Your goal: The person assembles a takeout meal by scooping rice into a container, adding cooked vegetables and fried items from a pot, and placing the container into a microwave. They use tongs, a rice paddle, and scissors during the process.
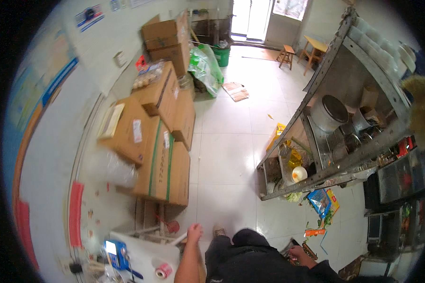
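Note:
My left hand (195, 232) hangs in front of me with its fingers curled closed. I see nothing in it. It is beside the corner of a white table (148, 247), which carries a blue device with a lit screen (117, 254) and a pink-and-white roll (163, 270). Down at my right side, my right hand (297, 254) is closed on a dark, shiny packet (288, 246), partly hidden by the hand and my body. I cannot make out what is in the packet.
Stacked cardboard boxes (163, 165) line the left wall. A metal shelf rack (311, 104) with pots stands on the right. Coloured packets (320, 203) and scraps lie on the floor below it. Flattened cardboard (235, 91), a green bin (221, 55) and a wooden stool (286, 55) are farther off.

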`<action>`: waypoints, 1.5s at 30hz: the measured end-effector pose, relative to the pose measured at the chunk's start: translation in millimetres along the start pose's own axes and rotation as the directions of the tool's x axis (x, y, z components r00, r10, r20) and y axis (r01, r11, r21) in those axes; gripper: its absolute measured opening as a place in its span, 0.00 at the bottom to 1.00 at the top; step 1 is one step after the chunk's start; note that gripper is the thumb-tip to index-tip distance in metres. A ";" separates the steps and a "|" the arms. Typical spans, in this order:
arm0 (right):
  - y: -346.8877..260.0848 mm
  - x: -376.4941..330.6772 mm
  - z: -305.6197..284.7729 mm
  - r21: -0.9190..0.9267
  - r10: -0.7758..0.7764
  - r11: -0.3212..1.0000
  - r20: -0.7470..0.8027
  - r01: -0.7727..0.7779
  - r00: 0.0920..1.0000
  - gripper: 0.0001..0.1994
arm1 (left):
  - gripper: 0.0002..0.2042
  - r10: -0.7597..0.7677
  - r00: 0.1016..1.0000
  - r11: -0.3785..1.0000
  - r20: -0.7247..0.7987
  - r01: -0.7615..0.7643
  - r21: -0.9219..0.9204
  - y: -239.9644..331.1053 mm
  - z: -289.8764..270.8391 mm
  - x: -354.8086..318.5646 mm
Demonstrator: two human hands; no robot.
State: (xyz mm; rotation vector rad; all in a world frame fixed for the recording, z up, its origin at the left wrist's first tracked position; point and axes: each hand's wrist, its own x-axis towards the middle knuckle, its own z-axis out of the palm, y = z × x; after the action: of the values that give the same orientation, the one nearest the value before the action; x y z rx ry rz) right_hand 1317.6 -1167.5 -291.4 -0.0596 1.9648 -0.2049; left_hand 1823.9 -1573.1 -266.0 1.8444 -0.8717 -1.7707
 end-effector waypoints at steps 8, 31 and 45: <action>-203.2 24.3 30.8 0.056 0.007 0.998 -0.039 -0.005 0.999 0.17 | 0.09 0.348 0.910 0.925 0.226 -0.372 0.074 332.2 138.5 233.6; -1098.1 297.4 -380.6 -0.053 -0.377 0.925 -0.246 0.376 0.893 0.20 | 0.18 -0.396 0.574 -0.198 0.717 -0.815 0.544 785.8 522.8 775.3; -1001.7 438.2 -507.3 0.785 0.409 0.615 -0.394 0.070 0.823 0.16 | 0.10 0.168 0.706 0.621 0.688 -0.618 0.483 1203.2 1287.4 895.3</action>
State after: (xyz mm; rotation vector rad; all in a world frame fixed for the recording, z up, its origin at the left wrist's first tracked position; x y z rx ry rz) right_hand 626.1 -2154.1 -325.5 0.8684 2.2482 -1.0343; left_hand 365.6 -2904.6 -182.2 1.1896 -2.2855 -1.8258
